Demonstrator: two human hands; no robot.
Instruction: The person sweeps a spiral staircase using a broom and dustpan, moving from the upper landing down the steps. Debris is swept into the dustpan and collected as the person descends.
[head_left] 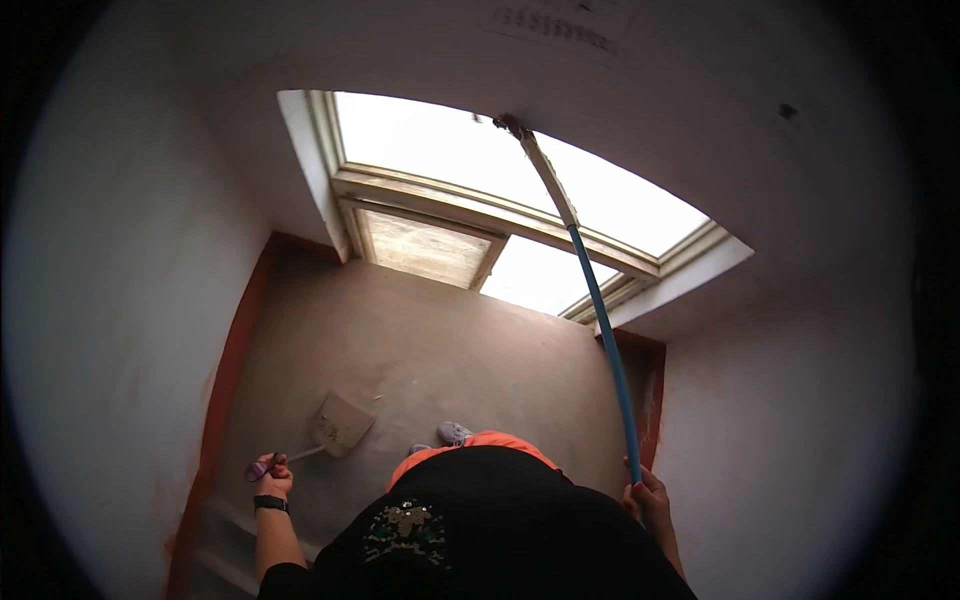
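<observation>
My left hand (274, 475) grips the handle of a grey dustpan (343, 425), whose scoop hangs over or rests on the floor at lower left. My right hand (646, 495) is wrapped round a long blue pole (610, 350) at lower right. The pole rises to a pale, worn upper section (548, 180) with a dark, ragged head (508, 126) at the upper edge of a window (420, 142); whether the head touches the wall is unclear. A sliding pane (425, 247) stands in the window's lower part.
The concrete floor (450, 340) runs up to the wall under the window. White walls (120, 300) with red-brown skirting (225, 370) stand close at left and right. What look like steps (225, 525) show at lower left. My grey shoes (452, 432) show below me.
</observation>
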